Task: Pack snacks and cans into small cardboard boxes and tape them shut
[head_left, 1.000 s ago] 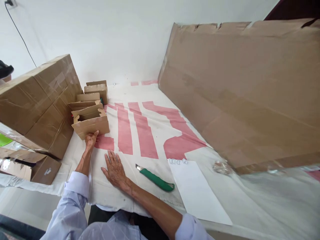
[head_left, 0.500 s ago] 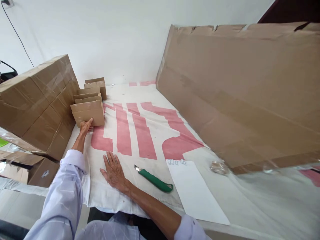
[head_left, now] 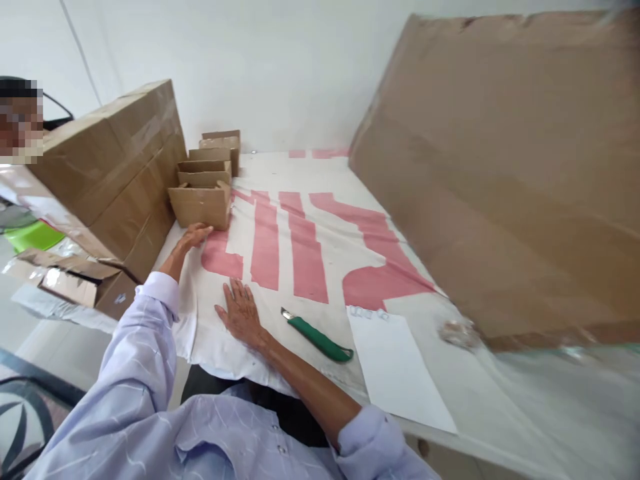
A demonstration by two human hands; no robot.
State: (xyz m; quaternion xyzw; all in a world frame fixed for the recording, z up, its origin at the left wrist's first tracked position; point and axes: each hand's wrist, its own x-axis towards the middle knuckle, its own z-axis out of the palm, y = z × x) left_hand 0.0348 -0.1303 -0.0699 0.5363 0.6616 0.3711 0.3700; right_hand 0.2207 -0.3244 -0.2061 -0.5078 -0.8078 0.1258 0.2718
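Head view: My left hand is at the lower front edge of the nearest small, open-topped brown cardboard box; fingers loosely extended, gripping nothing; contact cannot be told. This box stands beside the large, taped brown carton. My right hand rests palm-down, fingers slightly spread, on the red-and-white cloth. The green-handled cutter knife lies between it and the white rectangular paper sheet.

Cloth-covered table under boxes, cutter, paper
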